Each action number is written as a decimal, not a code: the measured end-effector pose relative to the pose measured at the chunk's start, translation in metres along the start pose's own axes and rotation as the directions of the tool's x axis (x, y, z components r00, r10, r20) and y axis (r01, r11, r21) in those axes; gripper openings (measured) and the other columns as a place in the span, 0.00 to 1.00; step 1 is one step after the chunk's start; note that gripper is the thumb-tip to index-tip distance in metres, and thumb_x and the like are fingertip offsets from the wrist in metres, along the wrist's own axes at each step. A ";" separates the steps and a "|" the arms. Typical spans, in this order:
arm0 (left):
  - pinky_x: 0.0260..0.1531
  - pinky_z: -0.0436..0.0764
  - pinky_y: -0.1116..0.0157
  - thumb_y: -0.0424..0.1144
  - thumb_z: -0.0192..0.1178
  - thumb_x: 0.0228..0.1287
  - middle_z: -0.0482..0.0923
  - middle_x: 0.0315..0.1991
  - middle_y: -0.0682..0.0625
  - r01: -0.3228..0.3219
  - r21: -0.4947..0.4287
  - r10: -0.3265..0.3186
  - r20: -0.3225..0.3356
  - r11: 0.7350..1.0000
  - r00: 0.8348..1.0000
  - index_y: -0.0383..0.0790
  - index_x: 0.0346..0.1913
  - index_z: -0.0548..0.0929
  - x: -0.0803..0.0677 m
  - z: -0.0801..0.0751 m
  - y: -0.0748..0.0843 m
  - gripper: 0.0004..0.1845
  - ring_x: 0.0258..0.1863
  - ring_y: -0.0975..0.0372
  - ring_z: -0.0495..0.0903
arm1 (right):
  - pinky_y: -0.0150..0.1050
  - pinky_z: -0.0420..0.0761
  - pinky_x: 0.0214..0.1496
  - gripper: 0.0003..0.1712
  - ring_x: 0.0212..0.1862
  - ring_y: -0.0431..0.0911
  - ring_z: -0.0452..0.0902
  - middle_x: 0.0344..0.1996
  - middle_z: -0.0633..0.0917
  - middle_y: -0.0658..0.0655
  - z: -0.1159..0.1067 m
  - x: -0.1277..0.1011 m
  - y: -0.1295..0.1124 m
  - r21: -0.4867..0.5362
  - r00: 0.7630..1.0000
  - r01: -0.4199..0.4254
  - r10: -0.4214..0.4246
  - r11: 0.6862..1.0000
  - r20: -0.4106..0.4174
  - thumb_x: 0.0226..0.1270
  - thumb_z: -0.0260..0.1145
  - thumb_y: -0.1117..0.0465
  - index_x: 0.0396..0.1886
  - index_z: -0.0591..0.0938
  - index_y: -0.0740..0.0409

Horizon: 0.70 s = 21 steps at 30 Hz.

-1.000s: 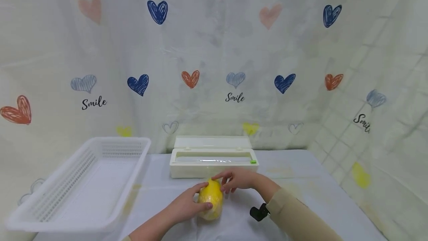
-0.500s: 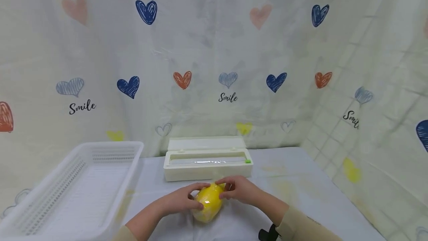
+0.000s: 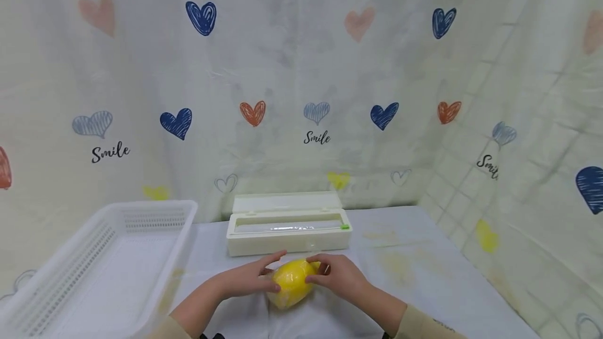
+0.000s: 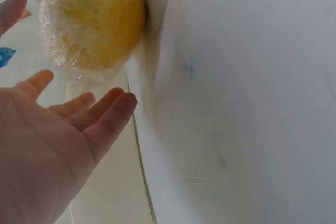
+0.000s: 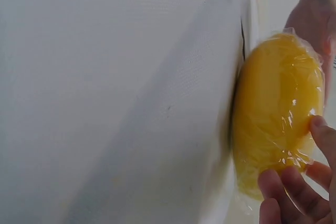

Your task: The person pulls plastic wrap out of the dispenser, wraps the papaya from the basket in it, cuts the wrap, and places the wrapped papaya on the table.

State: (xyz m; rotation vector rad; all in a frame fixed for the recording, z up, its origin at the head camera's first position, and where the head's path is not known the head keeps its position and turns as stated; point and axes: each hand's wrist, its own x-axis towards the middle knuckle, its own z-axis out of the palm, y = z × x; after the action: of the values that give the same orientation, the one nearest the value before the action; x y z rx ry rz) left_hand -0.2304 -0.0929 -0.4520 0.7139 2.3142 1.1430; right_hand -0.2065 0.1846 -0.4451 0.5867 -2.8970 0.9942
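Note:
A yellow oval fruit [image 3: 293, 282], wrapped in crinkled clear film, lies tilted on the white-covered table. My right hand [image 3: 341, 277] pinches its right end; in the right wrist view the thumb [image 5: 324, 135] presses the film and the fingertips [image 5: 270, 179] curl at the lower end. On the other side is my left hand [image 3: 242, 280], its fingers spread. Seen from the left wrist, that palm [image 4: 42, 150] faces up with fairly straight fingers, and a gap shows between them and the fruit [image 4: 105, 19]. Loose film bunches at the fruit's left end.
Just behind the hands stands a white film dispenser box [image 3: 288, 246], lid raised, with a roll of clear film [image 3: 287, 227] inside and a green slider [image 3: 345, 226]. A white plastic basket [image 3: 181, 239] stands at left. A heart-printed curtain [image 3: 282, 67] hangs behind.
The fruit has turned from nearly upright in view to slanting up to the right. My left fingers have lifted off its top and spread. The head view has shifted slightly right.

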 end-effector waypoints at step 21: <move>0.44 0.78 0.43 0.57 0.72 0.54 0.62 0.69 0.37 0.091 0.011 -0.083 -0.322 0.996 0.943 0.51 0.73 0.64 -0.022 0.051 0.011 0.45 0.53 0.47 0.75 | 0.34 0.74 0.40 0.31 0.43 0.50 0.72 0.42 0.76 0.49 -0.035 0.021 0.019 -0.093 0.951 0.282 -0.266 0.955 0.157 0.54 0.76 0.41 0.61 0.82 0.35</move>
State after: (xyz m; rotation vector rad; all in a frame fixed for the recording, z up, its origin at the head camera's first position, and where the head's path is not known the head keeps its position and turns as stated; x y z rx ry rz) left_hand -0.1802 -0.0720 -0.4670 0.4536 2.6035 1.2699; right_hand -0.2364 0.2122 -0.4252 1.0577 -2.8549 0.7725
